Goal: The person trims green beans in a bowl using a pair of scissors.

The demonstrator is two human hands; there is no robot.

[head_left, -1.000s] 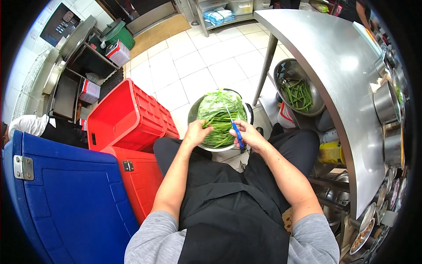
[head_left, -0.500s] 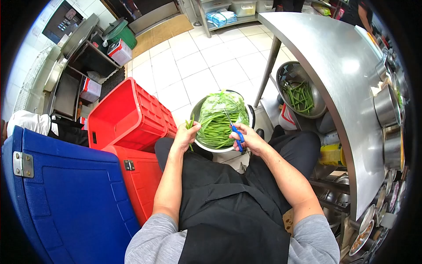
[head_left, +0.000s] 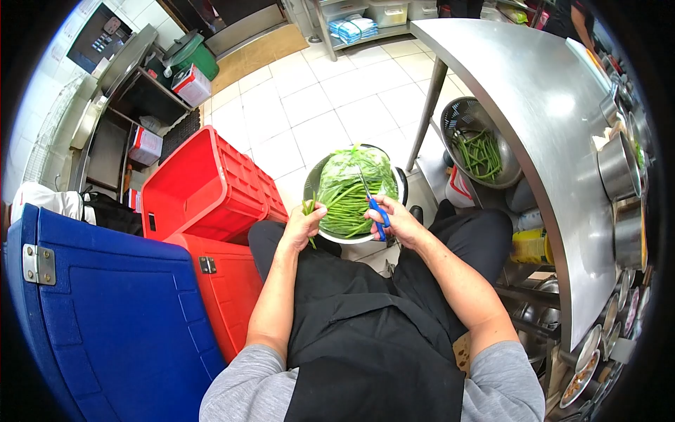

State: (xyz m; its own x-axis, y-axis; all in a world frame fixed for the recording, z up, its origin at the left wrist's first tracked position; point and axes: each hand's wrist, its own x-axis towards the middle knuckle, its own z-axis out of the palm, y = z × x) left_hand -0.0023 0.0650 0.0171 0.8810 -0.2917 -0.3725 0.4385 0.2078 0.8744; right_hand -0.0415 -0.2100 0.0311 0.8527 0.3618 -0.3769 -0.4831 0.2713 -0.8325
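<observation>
My left hand (head_left: 304, 224) is closed on a few green beans, at the left rim of a metal colander (head_left: 310, 184). My right hand (head_left: 396, 221) holds blue-handled scissors (head_left: 380, 216), their blades pointing up and left over the colander. Inside it lies a clear plastic bag (head_left: 360, 169) with many green beans (head_left: 349, 208) in and below it. The colander stands between my knees. Whether the scissor blades touch the bag, I cannot tell.
Red crates (head_left: 218, 183) and a blue box (head_left: 119, 309) are at the left. A steel table (head_left: 520, 91) curves along the right, a second colander (head_left: 510, 171) with beans under it. A co-worker's arm (head_left: 582, 29) shows at the top right.
My left hand has shifted slightly right and down with its beans, closer to the bag. My right hand and the scissors have hardly moved.
</observation>
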